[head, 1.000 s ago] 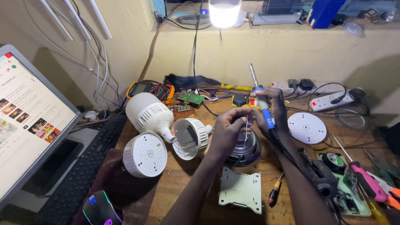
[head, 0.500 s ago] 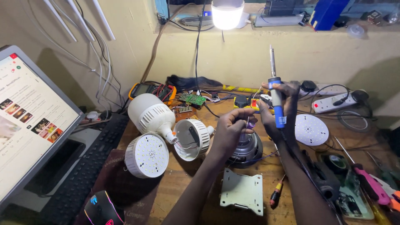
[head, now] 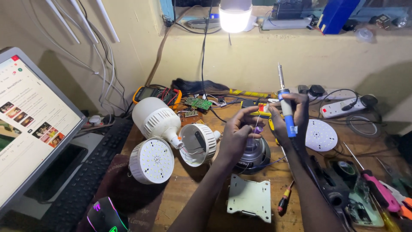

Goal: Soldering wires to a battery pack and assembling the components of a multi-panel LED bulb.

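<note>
Blue soldering iron (head: 286,112) gripped upright in right hand (head: 292,118) (left hand (head: 236,135) pinches wire (head: 256,124)).

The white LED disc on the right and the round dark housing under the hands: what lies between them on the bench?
In the head view, the right hand with the blue soldering iron stands between the white LED disc and the dark housing.

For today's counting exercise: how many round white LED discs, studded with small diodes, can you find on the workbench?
2: one round white LED disc left of the open white bulb housing, another flat white LED disc right of the hands. Others may be hidden.
</note>
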